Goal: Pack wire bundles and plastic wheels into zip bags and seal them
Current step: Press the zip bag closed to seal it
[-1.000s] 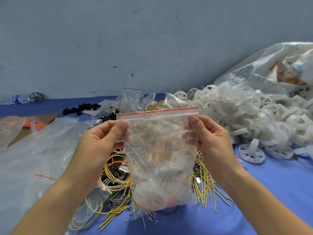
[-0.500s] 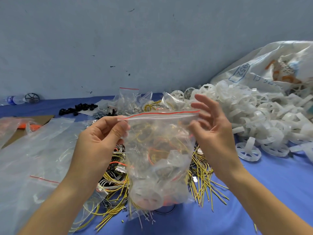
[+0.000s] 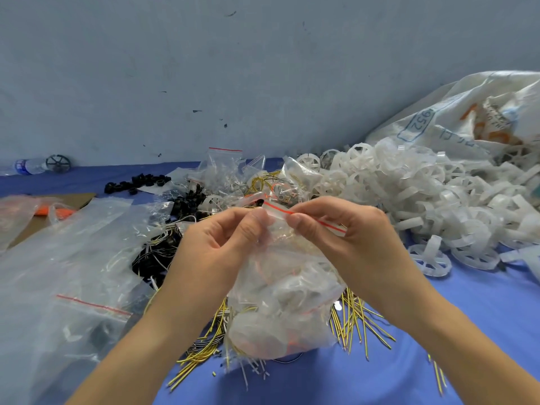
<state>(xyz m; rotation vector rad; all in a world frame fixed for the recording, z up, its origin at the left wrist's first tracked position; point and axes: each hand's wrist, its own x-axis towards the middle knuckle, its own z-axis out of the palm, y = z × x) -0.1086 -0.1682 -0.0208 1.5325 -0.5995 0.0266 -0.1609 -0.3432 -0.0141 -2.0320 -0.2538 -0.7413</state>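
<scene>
Zip bag point(image 3: 286, 293) of wheels point(image 3: 257, 334), wires point(image 3: 293, 344); top point(image 3: 327, 225) between fingers point(image 3: 251, 229) of left hand point(image 3: 213, 252), right hand point(image 3: 359, 244)

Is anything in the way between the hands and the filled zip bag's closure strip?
Nothing visible does. The left hand and right hand both pinch the zip bag directly at its red-lined strip, thumbs close together. The part of the strip under the fingers is hidden.
</scene>
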